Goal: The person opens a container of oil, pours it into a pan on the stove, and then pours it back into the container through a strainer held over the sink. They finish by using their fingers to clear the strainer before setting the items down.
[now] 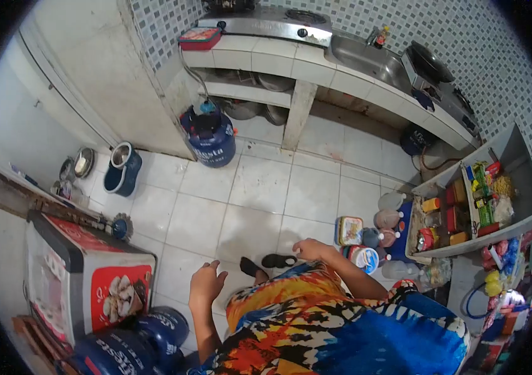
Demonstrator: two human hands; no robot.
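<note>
My left hand (208,285) hangs in front of my body with its fingers loosely bent and apart, holding nothing. Off to the right, my right hand (313,250) is also empty, its fingers relaxed and stretched toward the middle. Both hands are in the air above the white tiled floor (200,219). Below them are my feet in dark shoes (278,260). Closest to my right hand stand a square tin (349,230) and a round white-lidded tub (364,259), neither touched. A colourful tie-dye garment (341,325) covers my body.
A counter (272,56) with a stove (266,25) and sink (366,59) runs along the back. A blue gas cylinder (211,140) stands by the left wall near a mop bucket (122,172). A chest freezer (100,275) is at left; a stocked shelf unit (485,200) and jugs (388,219) are at right.
</note>
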